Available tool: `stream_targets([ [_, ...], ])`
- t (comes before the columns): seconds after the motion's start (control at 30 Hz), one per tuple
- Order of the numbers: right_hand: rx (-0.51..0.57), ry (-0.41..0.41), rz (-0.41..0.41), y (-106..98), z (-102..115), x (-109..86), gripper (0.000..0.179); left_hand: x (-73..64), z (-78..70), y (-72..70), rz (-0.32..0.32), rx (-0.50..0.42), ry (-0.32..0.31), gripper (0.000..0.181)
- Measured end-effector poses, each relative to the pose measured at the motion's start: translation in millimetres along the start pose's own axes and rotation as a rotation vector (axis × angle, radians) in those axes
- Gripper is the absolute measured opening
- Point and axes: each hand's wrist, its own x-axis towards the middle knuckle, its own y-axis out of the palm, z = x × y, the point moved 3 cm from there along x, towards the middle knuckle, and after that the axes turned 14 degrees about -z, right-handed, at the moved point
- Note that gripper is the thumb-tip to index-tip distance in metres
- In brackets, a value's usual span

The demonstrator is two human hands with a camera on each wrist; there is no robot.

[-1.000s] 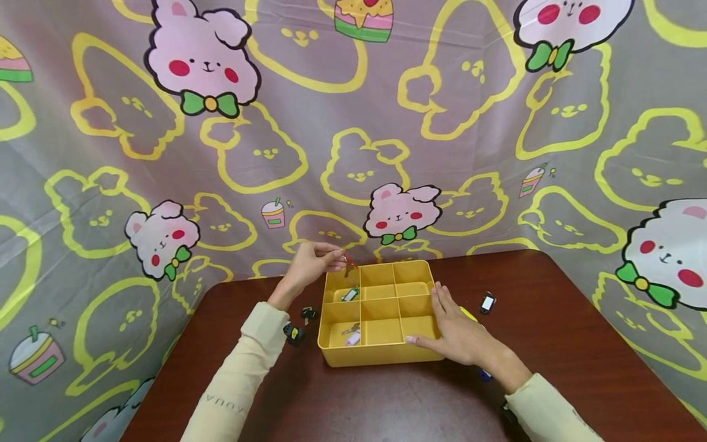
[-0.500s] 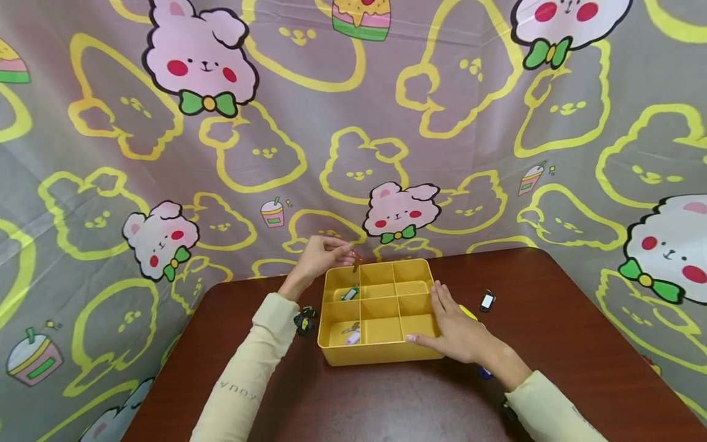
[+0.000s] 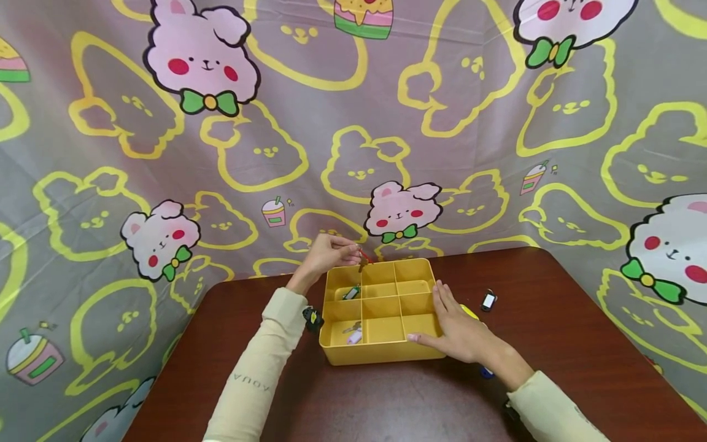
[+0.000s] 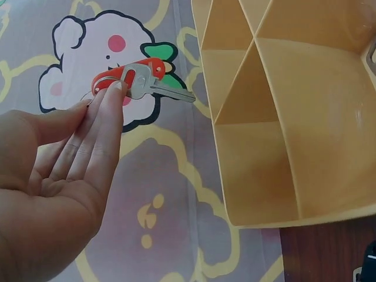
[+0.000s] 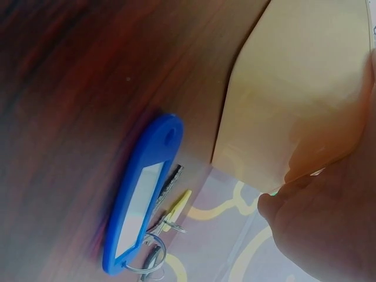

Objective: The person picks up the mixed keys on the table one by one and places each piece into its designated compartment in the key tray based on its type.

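Observation:
My left hand [image 3: 331, 253] pinches the ring of a key [image 4: 140, 82] with a red key tag [image 4: 154, 66]. It holds them over the back rim of a yellow divided box [image 3: 381, 354], around the back left and back middle compartments. A key with a green tag [image 3: 351, 293] lies in the back left compartment, and one with a pale lilac tag [image 3: 355, 337] in the front left. My right hand [image 3: 461, 331] rests against the box's right side, fingers straight and thumb over the front right corner.
Black-tagged keys [image 3: 313, 319] lie left of the box, partly behind the left sleeve. On the right are a black tag [image 3: 488, 300] with a white label, a yellow tag [image 3: 468, 312] and a blue tag [image 5: 155, 141] with keys. A patterned curtain [image 3: 309, 153] hangs behind the table.
My left hand has shifted right along the back rim with the red-tagged key, from above the back left compartment towards the middle one. My right hand stays on the box.

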Motion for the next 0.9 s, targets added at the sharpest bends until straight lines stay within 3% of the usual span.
stream_targets([
  [0.33,-0.008,0.002,-0.003,0,0,0.2,0.130,10.9,13.0,7.9,0.018,0.024,-0.030,0.025],
  [0.9,-0.014,0.010,0.005,0,0,-0.1,0.129,15.7,17.3,26.7,0.045,0.083,-0.041,0.022],
])
